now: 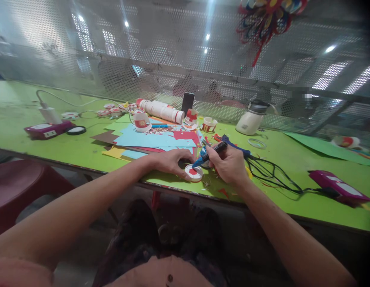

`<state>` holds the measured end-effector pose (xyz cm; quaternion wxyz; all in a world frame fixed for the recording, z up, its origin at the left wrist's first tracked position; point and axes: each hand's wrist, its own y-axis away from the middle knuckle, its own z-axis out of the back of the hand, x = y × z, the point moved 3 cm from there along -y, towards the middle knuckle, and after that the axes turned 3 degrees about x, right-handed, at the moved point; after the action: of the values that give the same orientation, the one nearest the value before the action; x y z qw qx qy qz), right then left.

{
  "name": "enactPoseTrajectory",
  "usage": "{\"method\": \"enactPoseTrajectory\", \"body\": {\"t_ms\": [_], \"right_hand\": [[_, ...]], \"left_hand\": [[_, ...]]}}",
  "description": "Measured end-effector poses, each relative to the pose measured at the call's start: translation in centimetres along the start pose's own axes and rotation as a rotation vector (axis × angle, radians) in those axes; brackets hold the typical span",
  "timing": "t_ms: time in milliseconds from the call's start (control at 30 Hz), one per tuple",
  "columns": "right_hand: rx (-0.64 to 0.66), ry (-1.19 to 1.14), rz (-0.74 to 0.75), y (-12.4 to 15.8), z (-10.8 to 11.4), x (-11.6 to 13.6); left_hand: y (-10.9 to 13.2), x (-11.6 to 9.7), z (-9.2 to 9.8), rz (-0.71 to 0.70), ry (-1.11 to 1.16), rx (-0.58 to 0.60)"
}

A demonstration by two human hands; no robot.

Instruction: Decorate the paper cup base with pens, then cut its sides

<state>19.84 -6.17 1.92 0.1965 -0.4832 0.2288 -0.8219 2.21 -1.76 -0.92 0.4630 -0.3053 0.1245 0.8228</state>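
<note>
Near the table's front edge, my left hand curves its thumb and fingers around a small white disc with a red patch in its middle. The disc looks like the bottom of a paper cup and lies on the tabletop. My right hand grips a blue-and-black marker, tilted so its tip is at the disc's upper face. Whether the tip touches cannot be made out. Behind the right hand lies a blue glue gun, partly covered. Small paper scraps are scattered around the disc.
Coloured paper sheets lie behind my left hand, with paper cups, a stack of cups and an upright phone beyond. A cream kettle stands back right. Black cord runs to a purple power strip.
</note>
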Motion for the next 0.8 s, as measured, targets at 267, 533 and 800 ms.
{"method": "enactPoseTrajectory", "body": {"t_ms": [267,533,800], "right_hand": [[-0.231,-0.104,-0.012,-0.16,0.88,-0.66],[-0.09,-0.023,-0.002,0.06,0.4,-0.14],[-0.052,-0.053,-0.017,0.09,0.14,0.14]], "left_hand": [[-0.02,0.12,0.06,0.006,0.023,-0.026],[-0.08,0.29,-0.06,-0.013,0.047,-0.037],[-0.07,0.15,-0.03,-0.004,0.026,-0.028]]}}
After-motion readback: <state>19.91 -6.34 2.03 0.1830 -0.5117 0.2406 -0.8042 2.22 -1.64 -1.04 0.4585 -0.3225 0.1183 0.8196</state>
